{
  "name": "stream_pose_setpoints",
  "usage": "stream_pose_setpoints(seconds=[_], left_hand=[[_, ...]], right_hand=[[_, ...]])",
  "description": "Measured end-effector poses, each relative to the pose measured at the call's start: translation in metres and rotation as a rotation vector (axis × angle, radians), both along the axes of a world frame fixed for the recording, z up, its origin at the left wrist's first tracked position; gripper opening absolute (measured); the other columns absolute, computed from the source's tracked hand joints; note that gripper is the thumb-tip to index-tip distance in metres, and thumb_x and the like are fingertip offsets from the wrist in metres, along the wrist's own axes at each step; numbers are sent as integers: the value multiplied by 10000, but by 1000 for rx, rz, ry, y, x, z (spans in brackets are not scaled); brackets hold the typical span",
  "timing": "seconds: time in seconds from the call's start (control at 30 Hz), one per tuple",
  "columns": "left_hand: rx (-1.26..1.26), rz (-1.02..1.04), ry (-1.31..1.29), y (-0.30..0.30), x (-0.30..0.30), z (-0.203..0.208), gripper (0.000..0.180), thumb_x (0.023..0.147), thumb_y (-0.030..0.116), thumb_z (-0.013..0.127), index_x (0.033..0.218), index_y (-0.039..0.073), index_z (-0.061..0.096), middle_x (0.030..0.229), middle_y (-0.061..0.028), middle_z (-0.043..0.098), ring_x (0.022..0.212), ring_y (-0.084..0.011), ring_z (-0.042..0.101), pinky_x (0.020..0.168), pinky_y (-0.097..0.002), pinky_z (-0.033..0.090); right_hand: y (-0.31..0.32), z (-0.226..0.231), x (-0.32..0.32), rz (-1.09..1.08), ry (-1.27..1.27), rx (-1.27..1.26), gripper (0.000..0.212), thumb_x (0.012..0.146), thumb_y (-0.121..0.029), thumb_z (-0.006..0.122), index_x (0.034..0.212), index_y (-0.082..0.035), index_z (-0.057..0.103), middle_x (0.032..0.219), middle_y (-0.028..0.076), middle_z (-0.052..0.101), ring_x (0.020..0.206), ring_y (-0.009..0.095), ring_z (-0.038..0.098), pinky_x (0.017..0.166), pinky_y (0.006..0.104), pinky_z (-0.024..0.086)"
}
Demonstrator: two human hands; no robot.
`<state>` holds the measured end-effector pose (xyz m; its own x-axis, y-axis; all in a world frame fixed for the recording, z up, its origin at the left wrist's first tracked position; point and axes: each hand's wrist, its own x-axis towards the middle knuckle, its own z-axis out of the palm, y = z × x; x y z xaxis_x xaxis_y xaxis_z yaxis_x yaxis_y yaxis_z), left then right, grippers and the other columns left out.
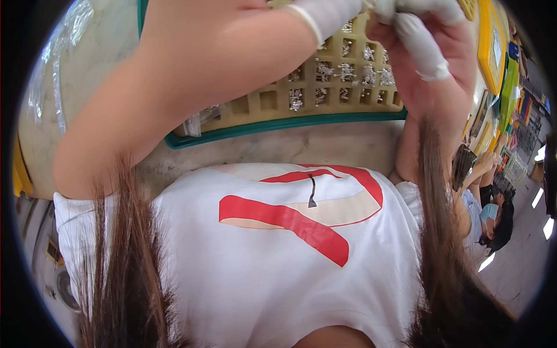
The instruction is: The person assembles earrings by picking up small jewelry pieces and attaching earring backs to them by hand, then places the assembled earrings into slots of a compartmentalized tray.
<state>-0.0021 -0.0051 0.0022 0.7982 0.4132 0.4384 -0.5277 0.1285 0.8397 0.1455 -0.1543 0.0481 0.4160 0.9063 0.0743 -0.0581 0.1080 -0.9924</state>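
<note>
My left hand (278,29) reaches across the top edge of the view, a white finger cot covering its thumb. Facing it, my right hand (432,55) has curled fingers, several in white finger cots. The fingertips of both hands meet closely, pinched together; anything between them is too small or cut off to make out. Below them lies a beige compartment tray (249,119) set inside a green tray (301,122). Small silver jewelry-like pieces (346,72) fill many of its compartments, and some near the left show bare bottoms.
Clear plastic strips (59,93) lie on the pale marble-like tabletop (104,75) at left. A clear plastic bag (194,124) rests in the tray's near left corner. Yellow trays (492,46) stand at right, where a masked co-worker (487,217) sits farther along.
</note>
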Motion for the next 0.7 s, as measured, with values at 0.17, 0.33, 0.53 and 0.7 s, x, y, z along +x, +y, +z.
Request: stream_pose_setpoints(seconds=[0.17, 0.33, 0.53, 0.7], left_hand=[[-91, -88, 15, -4, 0, -1, 210, 921, -108, 616, 1109, -18, 590, 1080, -113, 662, 1001, -149, 662, 911, -289, 539], [17, -71, -18, -1, -6, 5, 227, 914, -121, 622, 1118, -26, 590, 1090, -127, 661, 1025, -162, 662, 901, -285, 548], [256, -111, 169, 4, -25, 30, 225, 921, -135, 595, 1118, -26, 601, 1104, -107, 637, 1022, -178, 639, 925, -302, 512], [263, -106, 120, 7, -26, 30, 226, 913, -137, 568, 1115, -37, 590, 1103, -126, 623, 1008, -178, 627, 892, -299, 510]], right_hand=[[2, -2, 0, 47, 265, -49, 242, 913, 63, 639, 1141, -8, 594, 1089, 88, 663, 981, 153, 641, 865, 290, 527], [-5, -6, 3, 180, 571, -132, 230, 931, -6, 688, 1144, -45, 612, 1118, 81, 671, 1010, 165, 656, 886, 299, 536], [-11, -15, -7, 158, 708, -38, 220, 912, 11, 694, 1114, -35, 618, 1118, 95, 645, 1057, 196, 626, 933, 349, 506], [-6, -20, 0, 253, 770, 46, 229, 836, 55, 736, 1035, -20, 652, 1064, 103, 643, 999, 210, 624, 910, 357, 503]])
